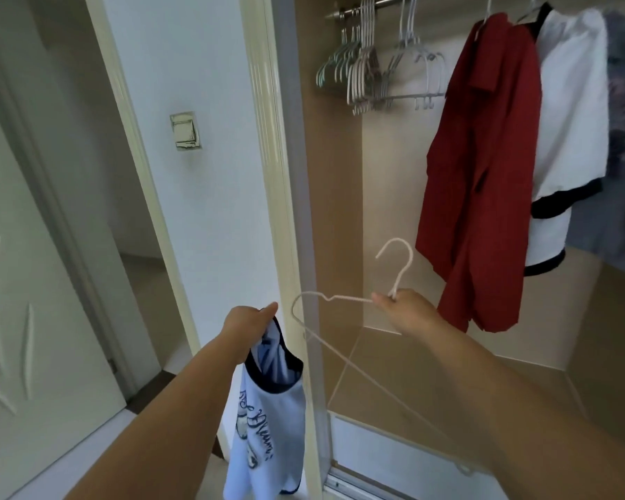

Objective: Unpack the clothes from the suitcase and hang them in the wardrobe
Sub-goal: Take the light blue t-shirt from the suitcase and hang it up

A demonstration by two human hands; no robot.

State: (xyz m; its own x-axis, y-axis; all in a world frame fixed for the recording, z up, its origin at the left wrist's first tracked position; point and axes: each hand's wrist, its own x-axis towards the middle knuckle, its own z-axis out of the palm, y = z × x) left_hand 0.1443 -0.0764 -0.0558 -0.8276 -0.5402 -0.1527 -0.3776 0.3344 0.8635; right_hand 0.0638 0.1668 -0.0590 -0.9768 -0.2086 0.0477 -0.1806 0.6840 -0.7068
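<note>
Left hand [248, 324] gripping soft pale-blue shirt [264, 420] by its dark-trimmed neck; printed cloth hanging limp just outside the wardrobe [340, 211], against the cream ribbed frame [278, 175]. Right hand [408, 312] pinching thin white wire hanger [401, 277] at the hook's base, tilted, in the opening. Above: steel rail [376, 3], bunch of bare hangers [386, 74] left, red garment [484, 175] and white black-edged garment [567, 138] right. Open gap between those; smooth tan walls.
</note>
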